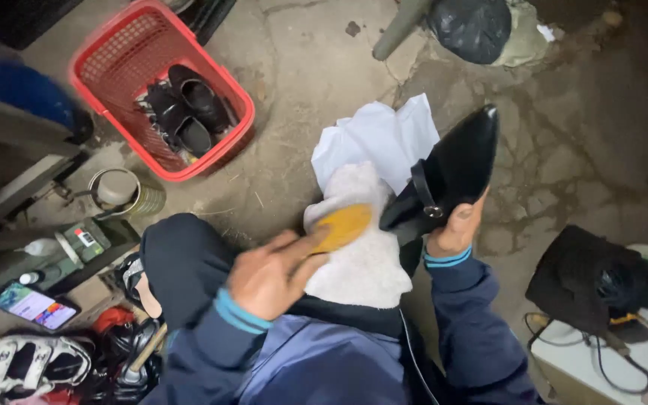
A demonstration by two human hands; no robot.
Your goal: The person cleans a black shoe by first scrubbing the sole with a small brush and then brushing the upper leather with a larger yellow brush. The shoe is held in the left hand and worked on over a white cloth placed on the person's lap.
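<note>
The left hand (268,271) is closed around a brush (341,227) with a yellow wooden back, its head just reaching the heel end of a black pointed shoe (451,174). The right hand (455,231) grips that shoe from below at the heel, toe tilted up and away, strap and buckle facing the brush. Brushing well here seems to call for short strokes along the leather toward the toe, with the right hand turning the shoe rather than the brush chasing round it, and care at the buckle, where bristles could snag. A pale towel (361,262) lies under both hands across the lap, a white cloth (376,135) just beyond it. Open floor (301,67) lies ahead of the hands; a red basket (114,67) holding dark shoes sits well off beyond the left hand, a black bag (579,277) off past the right.
</note>
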